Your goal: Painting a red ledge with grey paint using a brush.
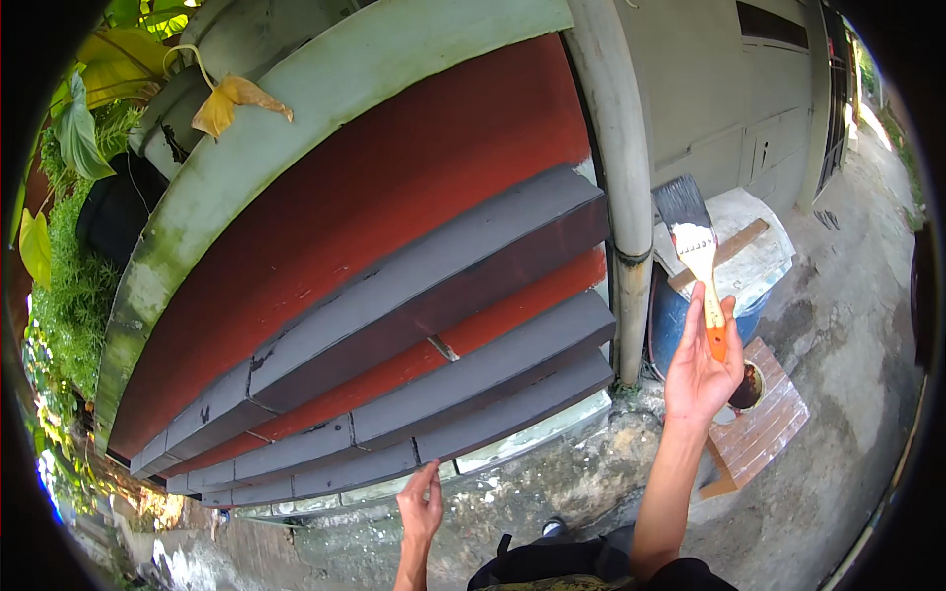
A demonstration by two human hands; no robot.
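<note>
My right hand [702,379] grips a paintbrush [699,246] by its wooden handle, which has an orange end. The brush points up, and its wide bristles are coated in dark grey. My left hand [421,504] is closed in a pinch at the lower edge of the bottom grey ledge [512,409]; whatever its fingertips may hold is too small to make out. Above it, more grey ledges [434,286] run across a red wall panel [453,128]. Partly hidden behind my right hand, a round container [749,386] with dark contents stands on a slatted wooden stool [764,424].
A blue drum [665,325] topped with a pale board [764,222] and a wood strip stands beside a vertical pipe [626,187]. Potted plants [84,236] crowd the left, behind a mossy pale green rim [325,84]. A concrete path [838,305] runs along the right.
</note>
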